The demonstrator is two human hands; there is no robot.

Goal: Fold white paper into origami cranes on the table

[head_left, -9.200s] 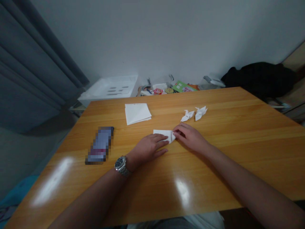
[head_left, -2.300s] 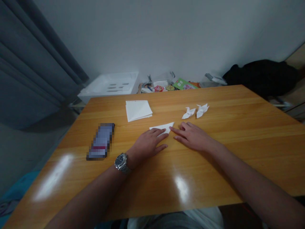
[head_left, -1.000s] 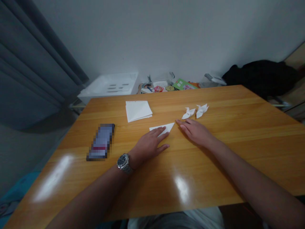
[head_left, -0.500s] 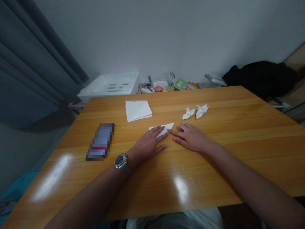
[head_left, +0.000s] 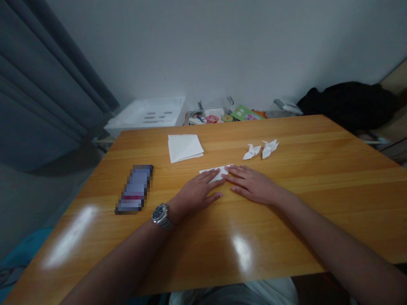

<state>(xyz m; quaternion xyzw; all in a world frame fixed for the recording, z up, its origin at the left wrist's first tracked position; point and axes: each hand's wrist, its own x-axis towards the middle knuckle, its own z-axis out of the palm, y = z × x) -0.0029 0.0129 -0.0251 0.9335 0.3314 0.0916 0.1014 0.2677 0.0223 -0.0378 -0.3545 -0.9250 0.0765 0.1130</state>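
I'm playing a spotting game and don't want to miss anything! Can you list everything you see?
table: 1, orange-brown, across the middle
folded paper: 1, white, mid-table
paper birds: 2, white, table, toward the right
paper stack: 1, white, table's far side
phone: 1, dark, blurred screen, table's left
white tray: 1, white, behind the table
green booklet: 1, behind the table
clutter: too jumbled to count, mixed colours, behind the table
dark cloth: 1 heap, black, right
curtain: 1, grey-blue, left
wall: 1, grey, back
blue thing: 1, unclear, lower left
wristwatch: 1, silver, left wrist
left hand: 1, on the folded paper
right hand: 1, fingers on its right end
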